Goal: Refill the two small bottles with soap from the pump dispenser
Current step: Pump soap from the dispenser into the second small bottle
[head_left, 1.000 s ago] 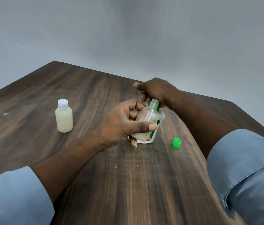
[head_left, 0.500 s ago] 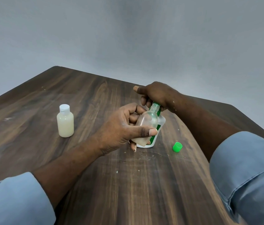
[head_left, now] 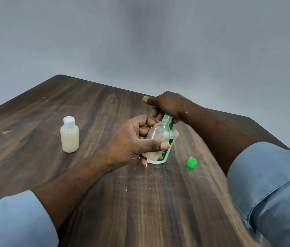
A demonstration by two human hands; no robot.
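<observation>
Centre frame, my left hand [head_left: 131, 139] grips the uncapped bottle [head_left: 158, 132], tilted. My right hand [head_left: 169, 106] curls over the dispenser [head_left: 174, 136] top. I should hold the mouth under the nozzle and press slowly.

open bottle [head_left: 158, 132]: clear, uncapped, tilted, gripped in my left hand [head_left: 131, 141]; a little cream soap at the bottom; mouth at the green pump spout.
pump dispenser [head_left: 174, 137]: whitish, green label, standing on counter [head_left: 140, 202] just behind open bottle; my right hand [head_left: 169, 104] curled over pump head.
capped bottle [head_left: 69, 138]: white cap, nearly full, upright, well apart left.
green cap [head_left: 191, 162]: loose, right of dispenser.
</observation>
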